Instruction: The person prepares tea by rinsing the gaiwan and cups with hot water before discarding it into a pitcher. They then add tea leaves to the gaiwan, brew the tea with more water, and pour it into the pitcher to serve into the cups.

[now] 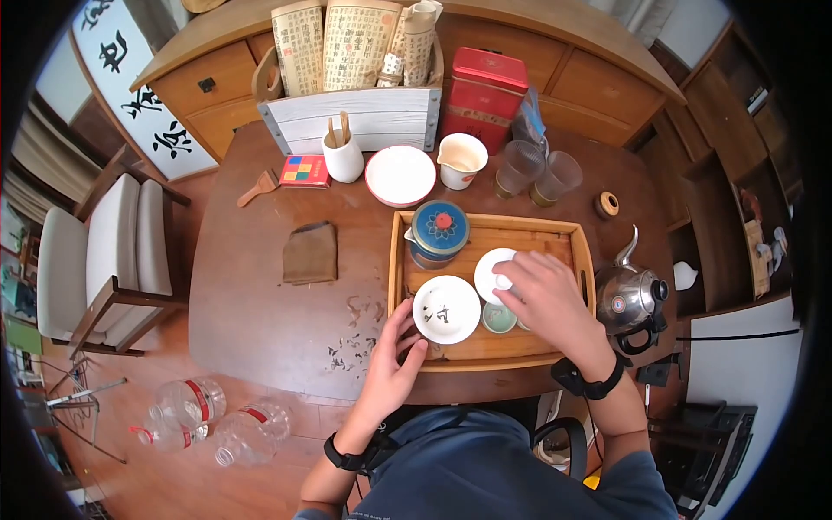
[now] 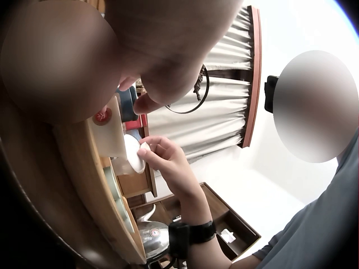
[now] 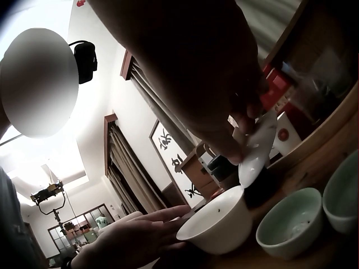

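Observation:
A white bowl (image 1: 446,309) with dark leaf bits inside stands at the tray's near left. My left hand (image 1: 393,357) is beside its left side, fingers extended; in the right wrist view those fingers (image 3: 162,216) lie by the bowl's wall (image 3: 219,224). The right hand (image 1: 555,303) pinches the knob of a white lid (image 1: 490,270), held tilted above the tray, right of the bowl. Green cups (image 1: 498,318) sit below the right hand. In the left wrist view the lid (image 2: 133,153) hangs from the right hand's fingertips (image 2: 147,150).
The wooden tray (image 1: 485,357) also carries a blue teapot (image 1: 439,232). A steel kettle (image 1: 622,299) stands right of it. Behind are a white dish (image 1: 399,175), a pitcher (image 1: 463,161) and glasses (image 1: 520,165). Left lie a brown cloth (image 1: 310,253) and scattered leaves (image 1: 347,354).

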